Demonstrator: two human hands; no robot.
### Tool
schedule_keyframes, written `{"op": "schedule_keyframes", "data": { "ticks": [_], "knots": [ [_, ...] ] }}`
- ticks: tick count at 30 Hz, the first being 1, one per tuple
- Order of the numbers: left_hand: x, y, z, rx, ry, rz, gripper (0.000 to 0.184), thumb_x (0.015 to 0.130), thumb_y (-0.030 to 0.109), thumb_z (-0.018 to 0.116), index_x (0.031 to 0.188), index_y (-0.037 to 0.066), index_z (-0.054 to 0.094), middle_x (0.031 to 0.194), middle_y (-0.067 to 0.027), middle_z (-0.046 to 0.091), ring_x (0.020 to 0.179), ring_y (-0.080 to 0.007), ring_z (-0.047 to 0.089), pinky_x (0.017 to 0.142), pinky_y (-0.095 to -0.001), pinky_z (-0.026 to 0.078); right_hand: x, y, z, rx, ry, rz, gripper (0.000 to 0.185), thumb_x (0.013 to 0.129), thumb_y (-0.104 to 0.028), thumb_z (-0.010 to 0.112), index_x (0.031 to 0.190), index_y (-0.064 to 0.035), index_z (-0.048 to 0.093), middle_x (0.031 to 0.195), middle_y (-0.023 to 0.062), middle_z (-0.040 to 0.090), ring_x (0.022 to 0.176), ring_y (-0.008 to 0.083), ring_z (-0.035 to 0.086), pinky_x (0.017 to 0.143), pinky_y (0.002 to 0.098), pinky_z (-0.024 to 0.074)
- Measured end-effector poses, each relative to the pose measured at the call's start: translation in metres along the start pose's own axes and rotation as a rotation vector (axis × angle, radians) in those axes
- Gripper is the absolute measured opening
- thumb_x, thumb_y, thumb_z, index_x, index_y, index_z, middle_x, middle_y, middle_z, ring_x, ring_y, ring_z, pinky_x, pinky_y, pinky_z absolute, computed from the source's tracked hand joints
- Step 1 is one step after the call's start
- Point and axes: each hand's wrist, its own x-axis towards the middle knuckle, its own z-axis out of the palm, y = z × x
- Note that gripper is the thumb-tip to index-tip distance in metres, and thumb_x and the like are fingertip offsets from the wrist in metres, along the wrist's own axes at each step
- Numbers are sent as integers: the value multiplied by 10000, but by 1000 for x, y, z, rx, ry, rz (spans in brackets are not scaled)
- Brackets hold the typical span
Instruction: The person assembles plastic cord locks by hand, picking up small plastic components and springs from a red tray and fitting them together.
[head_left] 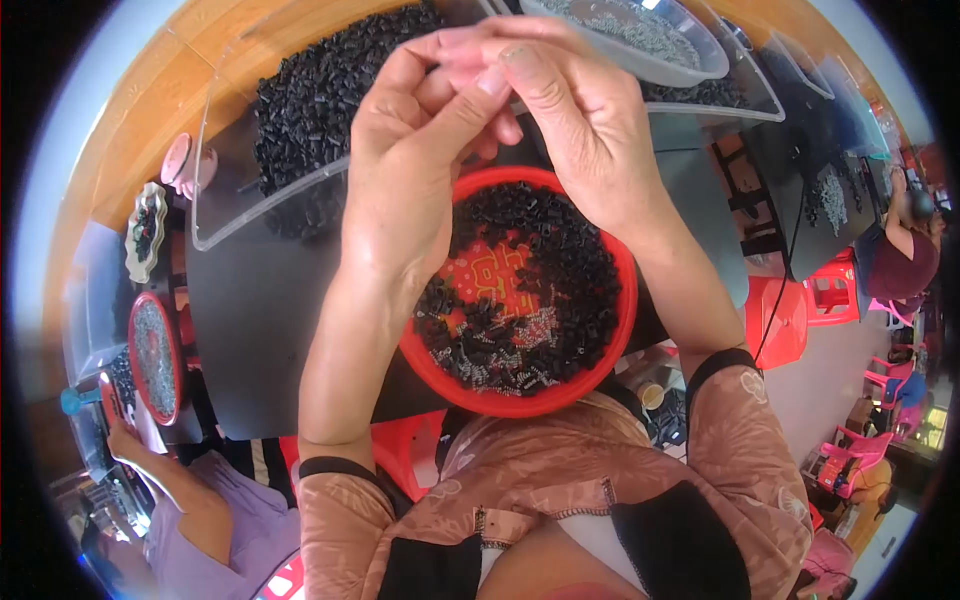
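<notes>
My left hand (410, 150) and my right hand (580, 130) meet above the far side of a red round tray (625, 300), thumbs and fingertips pressed together. Whatever they pinch between them is too small or hidden to make out. In the tray lie small black plastic pieces (585, 300) and, toward its near side, small silvery metal parts (535, 328). Behind my left hand a clear bin (200, 215) holds a heap of black pieces (310, 95). A translucent tub (700, 72) of small metal parts rests behind my right hand.
Another red-rimmed tray (135, 350) of metal parts is at the left, beside a co-worker in a purple top (240, 510). A scalloped dish (135, 235) and pink cup (200, 170) stand beyond. Red stools (775, 320) and another person (900, 265) are at the right.
</notes>
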Motion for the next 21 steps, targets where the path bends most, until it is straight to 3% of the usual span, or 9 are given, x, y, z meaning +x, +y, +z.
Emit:
{"op": "schedule_keyframes", "data": {
  "ticks": [2, 3, 6, 7, 9, 10, 15, 21],
  "knots": [
    [-1, 0, -1, -23, -7, 3, 192, 917, 99, 604, 1083, 20, 550, 856, -32, 648, 700, -84, 573, 630, -190, 432, 4, 7, 7, -328, 102, -215, 220, 915, -200, 624, 951, 14, 662, 813, 85, 628, 602, 124, 566, 603, 246, 479],
    [-1, -2, 0, 63, 51, 1, 255, 971, 150, 513, 1184, 9, 511, 968, -53, 595, 776, -95, 536, 656, -214, 432, 8, -9, 27, -454, 230, -155, 264, 912, -219, 635, 978, 36, 648, 839, 87, 637, 630, 120, 572, 596, 255, 482],
    [-3, 16, 3, -130, 0, -155, 321, 962, 115, 527, 1274, 43, 506, 1000, -70, 656, 894, -124, 640, 807, -240, 534, -1, 2, -9, -159, -61, -133, 416, 927, -319, 598, 1124, 47, 584, 861, 72, 627, 646, 71, 534, 577, 206, 462],
    [-3, 20, 5, -159, 38, -174, 250, 974, 114, 508, 1203, 25, 557, 929, -52, 650, 753, -99, 591, 687, -194, 503, -2, -7, -9, -182, 10, -71, 409, 945, -323, 566, 1114, 50, 579, 818, 57, 613, 629, 62, 516, 555, 199, 446],
    [-2, 23, 2, -172, 21, -138, 212, 978, 111, 501, 1152, 15, 572, 910, -54, 641, 729, -88, 573, 660, -184, 491, -15, -27, -28, -476, -34, -6, 171, 939, -109, 580, 984, 28, 673, 1001, 52, 680, 795, 142, 619, 742, 256, 485],
    [-1, 24, 0, -171, 32, -126, 198, 979, 110, 499, 1135, 15, 577, 912, -59, 639, 731, -86, 573, 660, -183, 492, -19, -25, -33, -478, -73, -42, 71, 843, -78, 670, 858, -22, 629, 759, 82, 622, 627, 218, 590, 599, 316, 475],
    [1, 28, -8, -253, -3, -96, 181, 983, 106, 489, 1120, 14, 563, 931, -72, 625, 726, -88, 572, 652, -174, 488, -69, 2, -47, -757, -564, 230, 98, 820, -144, 635, 834, -51, 663, 807, 115, 597, 728, 336, 615, 642, 432, 490],
    [-3, 35, -10, -268, -82, -20, 215, 989, 140, 486, 1139, -2, 544, 946, -62, 617, 734, -78, 565, 638, -166, 482, -87, 10, -36, -746, -562, 223, 84, 822, -108, 610, 838, -56, 674, 833, 121, 602, 747, 339, 618, 666, 433, 507]
  ]
}}
